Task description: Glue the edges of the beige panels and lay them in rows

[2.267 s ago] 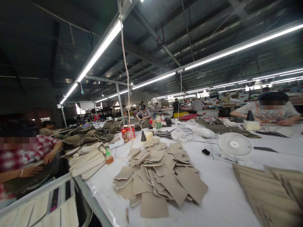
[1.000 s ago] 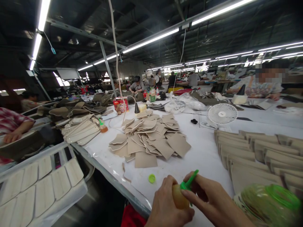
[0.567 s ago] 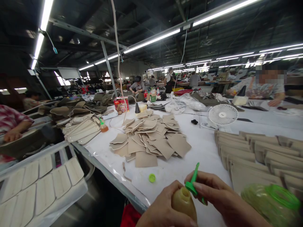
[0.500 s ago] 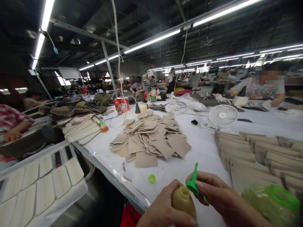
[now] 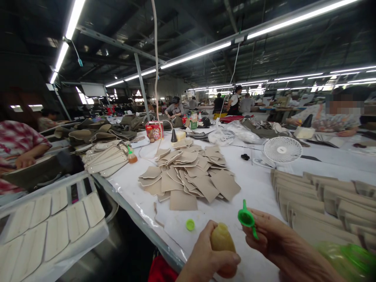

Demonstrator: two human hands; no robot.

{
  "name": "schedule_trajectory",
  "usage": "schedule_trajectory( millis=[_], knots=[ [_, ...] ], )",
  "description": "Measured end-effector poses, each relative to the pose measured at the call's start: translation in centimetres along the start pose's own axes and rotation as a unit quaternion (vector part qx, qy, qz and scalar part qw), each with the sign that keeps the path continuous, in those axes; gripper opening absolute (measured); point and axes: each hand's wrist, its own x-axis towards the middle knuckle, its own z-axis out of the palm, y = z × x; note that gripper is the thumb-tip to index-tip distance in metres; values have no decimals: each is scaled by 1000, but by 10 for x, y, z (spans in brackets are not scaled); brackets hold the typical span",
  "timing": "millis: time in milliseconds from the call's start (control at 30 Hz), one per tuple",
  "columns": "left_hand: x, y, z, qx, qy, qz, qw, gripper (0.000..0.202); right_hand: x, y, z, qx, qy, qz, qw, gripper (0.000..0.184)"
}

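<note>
My left hand (image 5: 205, 254) is wrapped round a small squeeze bottle (image 5: 222, 239) of yellowish-brown liquid, its mouth uncovered and tilted. Between the fingers of my right hand (image 5: 270, 235) is a green nozzle cap (image 5: 246, 217), its hollow underside showing and a thin tab hanging down. Cap and bottle are apart. A lime-green lid (image 5: 190, 224) lies on the white table (image 5: 173, 239) left of the bottle. Beyond my hands spreads a loose pile of beige pieces (image 5: 190, 172). At the lower right sits a greenish jar (image 5: 331, 254) with a green rim, partly cut off.
Rows of stacked beige pieces (image 5: 311, 199) stand on the right, with a white fan (image 5: 282, 150) behind. A similar green-tipped bottle (image 5: 131, 155) is at the pile's left. A tray of pale panels (image 5: 55, 231) lies left. Co-workers sit on both sides.
The green nozzle cap has moved away from the bottle mouth and turned so its hollow side shows. The bottle has tilted in my left hand. The view has shifted slightly.
</note>
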Motion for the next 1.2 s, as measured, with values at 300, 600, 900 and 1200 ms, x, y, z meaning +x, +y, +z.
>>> schedule_trajectory(
  millis=[300,600,900,1200],
  knots=[
    [-9,6,-15,-4,122,46,991,44,21,7,-10,101,-15,18,995,30],
    [-44,13,-80,8,435,119,893,60,43,19,15,-125,-20,-30,992,39],
    [-60,9,-98,-13,452,132,882,59,113,83,36,-429,-52,-152,889,29],
    [-61,5,-99,-36,406,115,906,52,143,131,18,-576,-66,-256,774,21]
  ],
)
